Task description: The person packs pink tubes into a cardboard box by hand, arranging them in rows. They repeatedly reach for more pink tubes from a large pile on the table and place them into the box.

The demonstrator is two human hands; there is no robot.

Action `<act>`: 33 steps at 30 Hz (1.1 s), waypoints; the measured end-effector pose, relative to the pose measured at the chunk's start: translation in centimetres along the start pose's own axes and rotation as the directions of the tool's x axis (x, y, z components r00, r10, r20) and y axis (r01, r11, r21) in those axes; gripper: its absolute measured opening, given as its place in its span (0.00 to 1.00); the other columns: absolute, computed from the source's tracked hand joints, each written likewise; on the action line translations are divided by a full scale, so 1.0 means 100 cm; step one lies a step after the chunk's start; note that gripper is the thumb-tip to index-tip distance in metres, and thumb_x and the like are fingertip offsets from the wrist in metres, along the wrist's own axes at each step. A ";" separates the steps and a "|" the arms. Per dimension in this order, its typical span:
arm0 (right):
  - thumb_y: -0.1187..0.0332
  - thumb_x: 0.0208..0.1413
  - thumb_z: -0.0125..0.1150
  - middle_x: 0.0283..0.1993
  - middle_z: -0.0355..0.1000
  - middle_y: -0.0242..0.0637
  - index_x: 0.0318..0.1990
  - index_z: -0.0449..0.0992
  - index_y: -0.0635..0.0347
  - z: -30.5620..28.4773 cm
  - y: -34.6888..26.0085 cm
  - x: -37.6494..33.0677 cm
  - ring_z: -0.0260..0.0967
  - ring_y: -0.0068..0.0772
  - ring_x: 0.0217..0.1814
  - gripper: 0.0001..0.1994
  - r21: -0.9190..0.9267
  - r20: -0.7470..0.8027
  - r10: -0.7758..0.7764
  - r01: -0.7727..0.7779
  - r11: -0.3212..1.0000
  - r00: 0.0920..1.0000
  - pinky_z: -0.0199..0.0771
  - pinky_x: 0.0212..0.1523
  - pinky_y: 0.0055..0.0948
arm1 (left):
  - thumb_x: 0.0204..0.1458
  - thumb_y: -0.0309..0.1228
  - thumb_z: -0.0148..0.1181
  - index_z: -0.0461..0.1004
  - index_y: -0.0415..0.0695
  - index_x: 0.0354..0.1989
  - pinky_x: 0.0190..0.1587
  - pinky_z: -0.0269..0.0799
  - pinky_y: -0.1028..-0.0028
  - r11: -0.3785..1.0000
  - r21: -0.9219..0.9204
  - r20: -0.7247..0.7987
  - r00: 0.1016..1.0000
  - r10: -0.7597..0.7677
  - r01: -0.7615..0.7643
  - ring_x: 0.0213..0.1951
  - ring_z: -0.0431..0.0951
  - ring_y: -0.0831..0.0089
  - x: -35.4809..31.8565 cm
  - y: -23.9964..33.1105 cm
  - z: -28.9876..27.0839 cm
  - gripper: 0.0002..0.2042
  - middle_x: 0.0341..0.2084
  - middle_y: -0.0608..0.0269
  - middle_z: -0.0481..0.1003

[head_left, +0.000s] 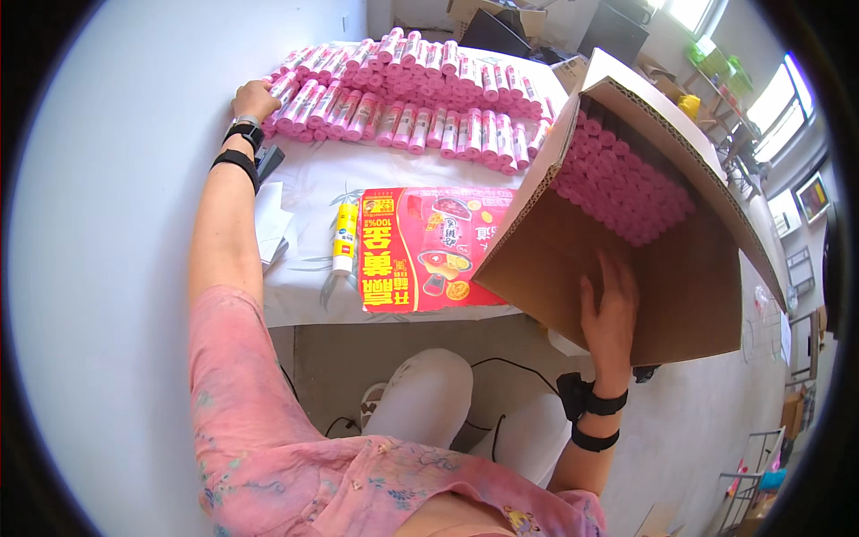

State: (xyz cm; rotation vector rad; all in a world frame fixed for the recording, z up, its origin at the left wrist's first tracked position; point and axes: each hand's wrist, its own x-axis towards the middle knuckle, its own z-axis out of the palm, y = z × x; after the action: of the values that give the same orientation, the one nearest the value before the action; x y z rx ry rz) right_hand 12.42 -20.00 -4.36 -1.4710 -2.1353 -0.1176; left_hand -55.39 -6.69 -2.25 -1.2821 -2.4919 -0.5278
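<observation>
Rows of pink rolls (403,121) with white printed wrappers, looking like rolls of plastic bags, lie stacked along the far part of the table. At the left end of the stack, my left hand (255,100) has its fingers curled on a roll; the fingertips are partly hidden. An open cardboard box (680,304) stands tilted at the right, its opening toward me. More of the same pink rolls (617,179) are packed endwise in its upper part. My right hand (613,309) reaches into the lower part, fingers extended along the inner cardboard, holding nothing.
A red and yellow printed sheet (434,251) lies on the white tablecloth (309,300), partly behind the box. Beside it are a yellow and white glue stick (344,240) and white papers (273,228). A wall (116,206) borders the left side. Black cables run below the table.
</observation>
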 end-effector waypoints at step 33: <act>0.64 0.67 0.58 0.64 0.67 0.58 0.64 0.72 0.66 0.002 0.015 -0.010 0.64 0.61 0.66 0.22 0.008 0.042 -0.008 0.008 1.000 0.999 0.62 0.67 0.52 | 0.62 0.34 0.52 0.83 0.46 0.48 0.55 0.77 0.55 0.999 -0.041 -0.164 0.986 0.001 -0.008 0.51 0.80 0.44 -0.016 0.032 0.022 0.14 0.51 0.45 0.77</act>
State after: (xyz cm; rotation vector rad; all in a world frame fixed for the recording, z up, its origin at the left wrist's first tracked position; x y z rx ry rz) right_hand 13.94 -20.22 -5.31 -1.4729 -2.1724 -0.0813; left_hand -52.03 -5.15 -4.29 -1.2069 -2.3532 -0.6595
